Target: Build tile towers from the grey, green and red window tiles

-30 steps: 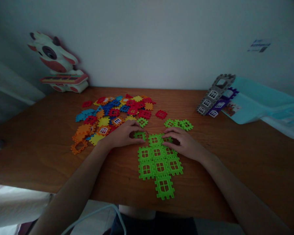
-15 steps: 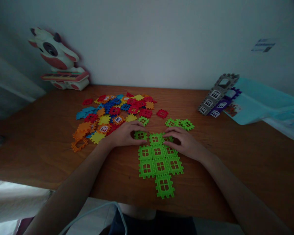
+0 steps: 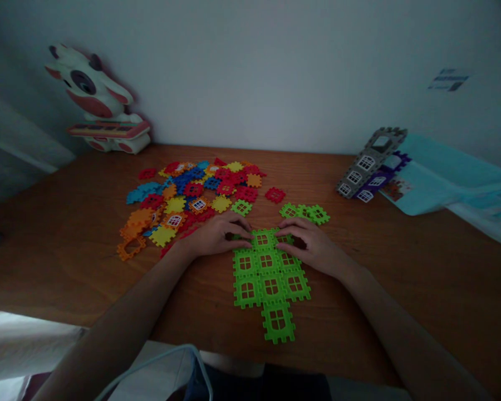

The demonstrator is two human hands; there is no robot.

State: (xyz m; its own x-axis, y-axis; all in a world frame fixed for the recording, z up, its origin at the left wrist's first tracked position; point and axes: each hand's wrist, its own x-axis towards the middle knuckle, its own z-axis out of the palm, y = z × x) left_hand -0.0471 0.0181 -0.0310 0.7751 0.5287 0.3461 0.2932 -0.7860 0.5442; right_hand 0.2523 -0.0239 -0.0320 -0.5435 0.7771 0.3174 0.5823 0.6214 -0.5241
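Note:
A flat panel of joined bright green window tiles lies on the wooden table in front of me. My left hand is curled over a single green tile at the panel's top left corner, pressing it against the panel; the tile is mostly hidden under the fingers. My right hand rests with bent fingers on the panel's top right tile. A joined pair of green tiles lies just beyond the right hand, and a lone green tile lies beyond the left.
A pile of red, blue, yellow and orange tiles spreads at the left centre, with one red tile apart. A cow toy stands at the back left. A grey and purple tile structure leans on a light blue package at the right.
My left hand has slid right and slightly toward me with the green tile, bringing it against the panel's top left corner. The right hand has stayed on the panel.

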